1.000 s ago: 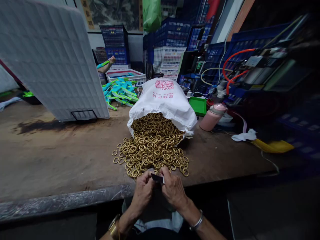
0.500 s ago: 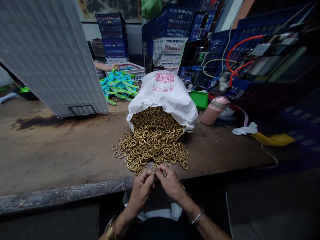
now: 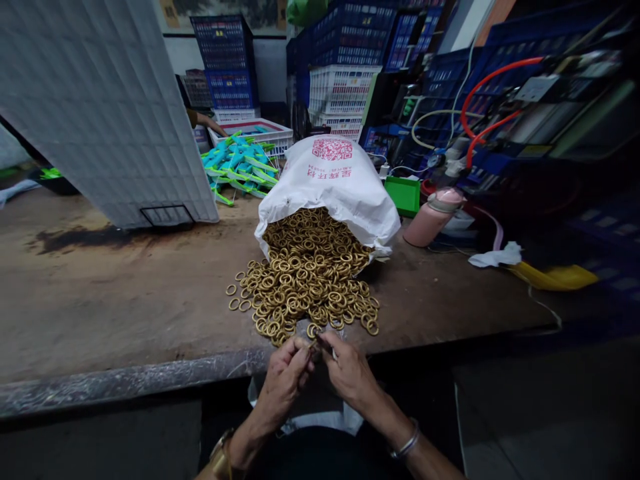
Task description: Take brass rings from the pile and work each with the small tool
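Observation:
A white sack (image 3: 334, 183) lies on its side on the brown workbench (image 3: 110, 300) and spills a heap of brass rings (image 3: 305, 280) toward the near edge. Just below that edge my left hand (image 3: 284, 380) and my right hand (image 3: 349, 371) meet, fingers pinched together. Between the fingertips sits a small dark piece with a ring (image 3: 316, 343) against it; which hand holds which I cannot make out. A gold watch is on my left wrist and a metal bangle on my right.
A white gridded panel (image 3: 100, 107) leans at the left. Teal and green plastic parts (image 3: 240, 167) lie by a white crate, where another person's arm (image 3: 203, 121) reaches. A pink bottle (image 3: 430, 217), green box (image 3: 403, 195), cloth and yellow scoop (image 3: 550, 277) lie right. Stacked blue crates and hoses stand behind.
My hands have risen slightly toward the bench edge and closed tighter on the small piece. The other person's hand at the back has dropped from raised to low by the crate.

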`<state>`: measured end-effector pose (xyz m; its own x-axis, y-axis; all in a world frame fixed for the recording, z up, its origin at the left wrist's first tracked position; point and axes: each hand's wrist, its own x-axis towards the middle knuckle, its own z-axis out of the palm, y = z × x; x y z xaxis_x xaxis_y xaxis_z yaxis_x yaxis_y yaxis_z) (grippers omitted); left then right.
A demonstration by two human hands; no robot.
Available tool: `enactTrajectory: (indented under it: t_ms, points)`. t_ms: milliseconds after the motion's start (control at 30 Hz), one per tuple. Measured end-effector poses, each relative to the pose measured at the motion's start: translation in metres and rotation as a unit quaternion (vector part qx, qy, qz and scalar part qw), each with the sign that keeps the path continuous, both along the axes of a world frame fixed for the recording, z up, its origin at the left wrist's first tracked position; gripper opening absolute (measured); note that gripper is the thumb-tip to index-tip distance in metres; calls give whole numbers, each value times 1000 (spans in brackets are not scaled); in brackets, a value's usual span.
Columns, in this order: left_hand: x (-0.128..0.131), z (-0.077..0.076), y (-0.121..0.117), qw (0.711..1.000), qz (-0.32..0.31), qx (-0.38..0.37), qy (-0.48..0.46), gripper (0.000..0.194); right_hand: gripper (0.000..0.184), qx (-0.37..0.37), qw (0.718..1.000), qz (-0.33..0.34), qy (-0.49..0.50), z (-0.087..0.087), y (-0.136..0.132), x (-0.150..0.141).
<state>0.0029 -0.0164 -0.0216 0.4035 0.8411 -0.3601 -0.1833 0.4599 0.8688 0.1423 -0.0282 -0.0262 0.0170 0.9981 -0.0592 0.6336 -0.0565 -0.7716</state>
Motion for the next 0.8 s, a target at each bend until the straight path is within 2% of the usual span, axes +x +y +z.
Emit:
enactTrajectory:
  t_ms: [133, 267, 367, 433, 533, 667, 800]
  points:
    - [2, 0, 0, 1000, 10, 16, -8, 33, 29, -7, 991, 58, -125, 1, -7, -2]
    - [1, 1, -1, 999, 18, 37, 5, 32, 35, -38, 977, 76, -196, 4, -7, -4]
    - [-2, 3, -5, 996, 19, 81, 38, 33, 35, -57, 967, 64, -239, 0, -5, 0]
    - [-3, 4, -9, 996, 1, 80, 41, 31, 32, -62, 962, 38, -264, -6, -4, 5]
    - [-4, 4, -14, 1000, -15, 14, -16, 31, 28, -45, 961, 7, -274, -15, -2, 9]
    - [-3, 4, -14, 992, 10, -100, -75, 33, 22, 7, 969, -32, -245, -17, 1, 7]
    - [-5, 2, -10, 987, 28, -127, -95, 30, 16, 22, 965, -45, -257, -14, 5, -1]
